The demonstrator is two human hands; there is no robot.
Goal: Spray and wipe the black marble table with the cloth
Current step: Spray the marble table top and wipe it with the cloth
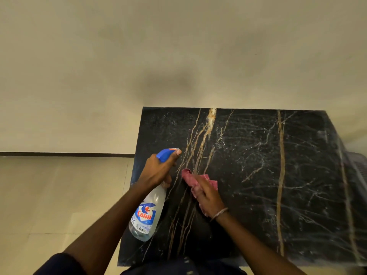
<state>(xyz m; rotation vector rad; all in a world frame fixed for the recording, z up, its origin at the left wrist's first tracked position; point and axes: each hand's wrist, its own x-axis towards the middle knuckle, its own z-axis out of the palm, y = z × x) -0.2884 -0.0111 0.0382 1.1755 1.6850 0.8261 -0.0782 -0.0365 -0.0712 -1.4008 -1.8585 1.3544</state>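
the job looks part done, as far as can be judged. fine white droplets [221,139] and thin streaks lie over the far and right parts of the black marble table [258,205], so some spray is already down. the wiping seems begun but not finished, since the wet marks are not yet cleared and most of the top looks left to go over.

the left hand [158,171] grips the spray bottle [148,211] at its neck, fingers curled round it, one finger along the blue head. the bottle hangs tilted above the table's near left edge. the right hand [207,195] lies flat, fingers straight and together, pressing the reddish cloth [188,175] onto the table left of its middle, near the bottle hand. a thin bangle [219,212] sits on that wrist.

the table is glossy and dark, with gold and white veins. it stands against a plain beige wall [178,46]. pale floor [49,195] tiles show to the left, below a dark skirting strip [59,154]. something at the right edge is too blurred to name.
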